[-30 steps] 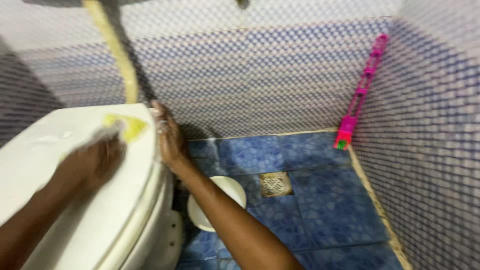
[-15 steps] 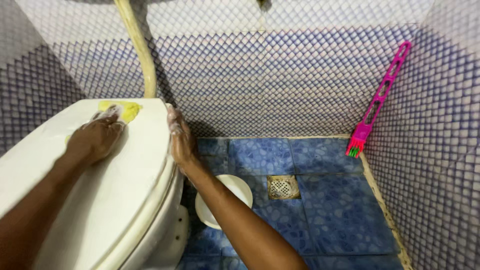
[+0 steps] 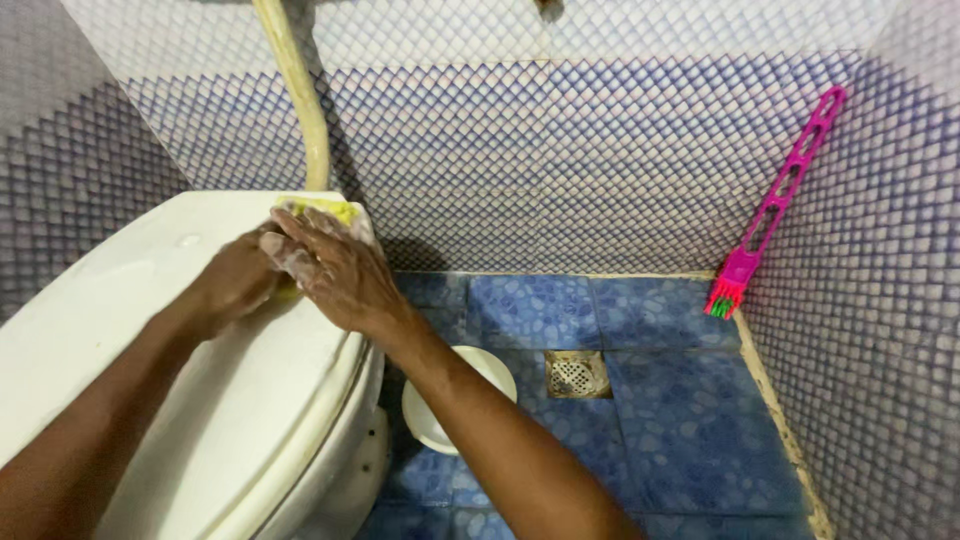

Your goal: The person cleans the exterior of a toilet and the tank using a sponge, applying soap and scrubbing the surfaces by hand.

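yellow sponge (image 3: 322, 209) on the closed white toilet lid (image 3: 150, 340), at its far end near the wall, under two soapy hands.

the left hand (image 3: 235, 283) presses on the sponge with fingers curled over it, and the right hand (image 3: 335, 268) lies across the left one, fingers flat and foamy; i cannot tell if the right hand grips the sponge. a cream hose (image 3: 298, 95) hangs down the tiled wall behind. on the blue floor stand a white bowl (image 3: 440, 405) beside a drain (image 3: 575, 374), and a pink brush (image 3: 775, 205) leans in the corner.
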